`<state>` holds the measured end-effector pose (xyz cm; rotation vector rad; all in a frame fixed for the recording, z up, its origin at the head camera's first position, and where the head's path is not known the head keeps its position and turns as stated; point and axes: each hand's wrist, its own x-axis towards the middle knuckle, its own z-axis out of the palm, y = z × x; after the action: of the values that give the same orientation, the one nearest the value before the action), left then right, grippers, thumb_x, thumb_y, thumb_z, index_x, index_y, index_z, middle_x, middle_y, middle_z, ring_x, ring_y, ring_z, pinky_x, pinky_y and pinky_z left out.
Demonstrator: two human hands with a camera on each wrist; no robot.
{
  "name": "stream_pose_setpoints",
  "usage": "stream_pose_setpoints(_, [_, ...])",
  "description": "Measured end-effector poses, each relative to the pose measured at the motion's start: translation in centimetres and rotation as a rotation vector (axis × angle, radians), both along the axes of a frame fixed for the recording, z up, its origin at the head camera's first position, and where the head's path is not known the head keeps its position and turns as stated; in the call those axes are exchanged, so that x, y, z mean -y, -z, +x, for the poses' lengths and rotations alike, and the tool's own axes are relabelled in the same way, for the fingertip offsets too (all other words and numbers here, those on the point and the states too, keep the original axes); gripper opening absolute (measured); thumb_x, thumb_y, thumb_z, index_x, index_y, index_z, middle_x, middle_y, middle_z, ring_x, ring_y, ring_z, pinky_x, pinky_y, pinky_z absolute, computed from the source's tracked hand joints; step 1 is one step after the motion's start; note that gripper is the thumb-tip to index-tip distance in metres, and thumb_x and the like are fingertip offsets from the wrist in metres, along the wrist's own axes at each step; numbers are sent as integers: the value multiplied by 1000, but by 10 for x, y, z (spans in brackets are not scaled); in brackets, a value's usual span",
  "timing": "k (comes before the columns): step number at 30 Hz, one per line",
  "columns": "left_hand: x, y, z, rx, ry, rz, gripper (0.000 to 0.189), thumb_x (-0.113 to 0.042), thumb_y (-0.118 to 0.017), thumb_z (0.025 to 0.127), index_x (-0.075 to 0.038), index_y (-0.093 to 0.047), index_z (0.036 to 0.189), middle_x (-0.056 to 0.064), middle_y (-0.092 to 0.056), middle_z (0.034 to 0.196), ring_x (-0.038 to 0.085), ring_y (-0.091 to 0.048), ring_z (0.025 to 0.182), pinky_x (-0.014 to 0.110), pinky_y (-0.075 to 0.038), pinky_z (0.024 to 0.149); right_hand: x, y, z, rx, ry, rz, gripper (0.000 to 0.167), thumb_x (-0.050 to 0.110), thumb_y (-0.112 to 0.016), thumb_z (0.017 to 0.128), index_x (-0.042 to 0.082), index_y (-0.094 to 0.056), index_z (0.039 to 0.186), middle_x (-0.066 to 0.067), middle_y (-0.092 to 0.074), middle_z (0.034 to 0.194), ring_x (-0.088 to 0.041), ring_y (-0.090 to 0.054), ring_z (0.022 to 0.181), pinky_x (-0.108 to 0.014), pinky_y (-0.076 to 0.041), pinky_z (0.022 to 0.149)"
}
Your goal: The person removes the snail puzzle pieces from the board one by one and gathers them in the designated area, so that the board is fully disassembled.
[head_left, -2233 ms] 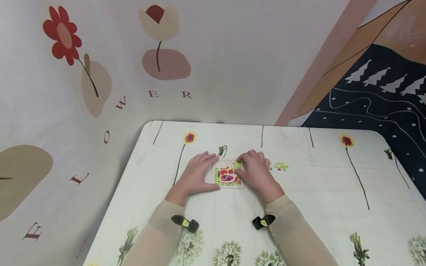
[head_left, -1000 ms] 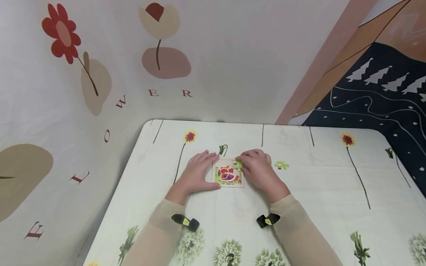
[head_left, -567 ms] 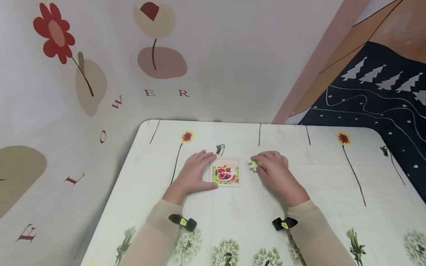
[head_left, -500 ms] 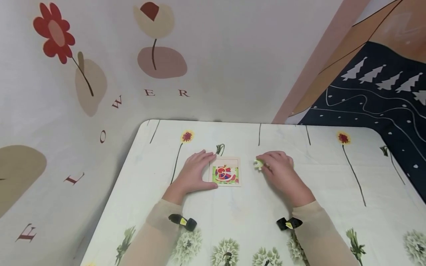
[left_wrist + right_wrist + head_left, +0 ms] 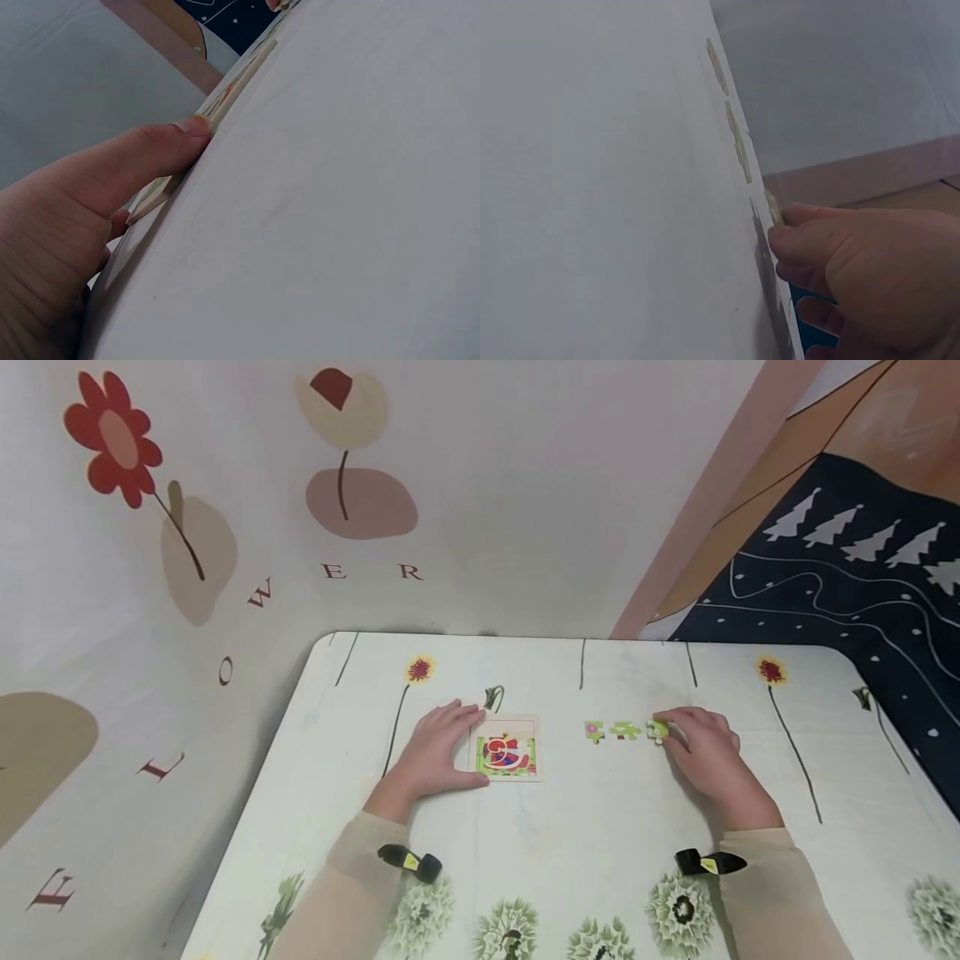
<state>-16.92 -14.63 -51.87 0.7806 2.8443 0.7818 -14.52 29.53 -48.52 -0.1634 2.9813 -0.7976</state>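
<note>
A small square wooden puzzle board point(image 5: 506, 748) lies on the table, its lower part filled with a red, blue and green picture, its upper strip bare wood. My left hand point(image 5: 432, 758) holds the board at its left side, thumb on the near edge and fingers at the far edge. To the right, my right hand point(image 5: 708, 758) pinches a green puzzle piece point(image 5: 656, 731) between thumb and index finger. In the right wrist view that piece point(image 5: 773, 208) appears just above the table. Beside it lie a green puzzle piece point(image 5: 624, 730) and a piece with a pink flower point(image 5: 594, 732).
The table point(image 5: 570, 852) has a white cloth printed with flowers. A pale curtain-like fabric point(image 5: 525, 527) rises behind and to the left. Dark fabric with white trees point(image 5: 825, 577) hangs at the right.
My right hand has moved the green puzzle piece from the board's upper right corner rightward, past the two loose pieces. These are now uncovered. My left hand stays on the board.
</note>
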Motion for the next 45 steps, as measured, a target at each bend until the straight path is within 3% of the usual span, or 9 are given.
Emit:
stream_pose_setpoints(19, [2,-1,1,-9,1,-4,109,-59,-90,73,-14,-47,162,6,-42,168,33,-23,160,56,-15,130,-7,6,-2,55,-4,-106,45,6,-67,102,5,-62,146,-29,-45,153,-58,-29,143,-78,-23,109])
stream_pose_setpoints(24, [1,0,1,3,3,13,111,-59,-93,72,-15,-47,163,4,-42,168,31,-22,161,54,-14,130,1,7,-3,-33,5,-217,49,0,-72,95,2,-63,143,-29,-48,153,-54,-35,143,-74,-31,112])
stream_pose_setpoints(31, [1,-2,1,10,-2,2,113,-59,-94,70,-17,-46,164,2,-41,169,30,-21,161,53,-13,130,62,9,-8,-230,-71,-301,41,8,-88,87,4,-74,125,-21,-60,133,-46,-44,130,-65,-33,106])
stream_pose_setpoints(37, [2,-6,2,9,-6,20,114,-58,-95,70,-17,-46,164,4,-41,169,31,-21,161,54,-13,130,128,6,-10,-185,-192,-231,50,29,-98,79,11,-78,122,-4,-67,102,-29,-51,110,-50,-37,94])
stream_pose_setpoints(45, [2,-4,1,2,10,-3,113,-63,-92,72,-18,-44,165,3,-39,170,31,-21,161,55,-13,130,183,11,-15,-155,-331,-140,47,40,-97,79,19,-82,118,7,-73,102,-20,-56,100,-47,-38,85])
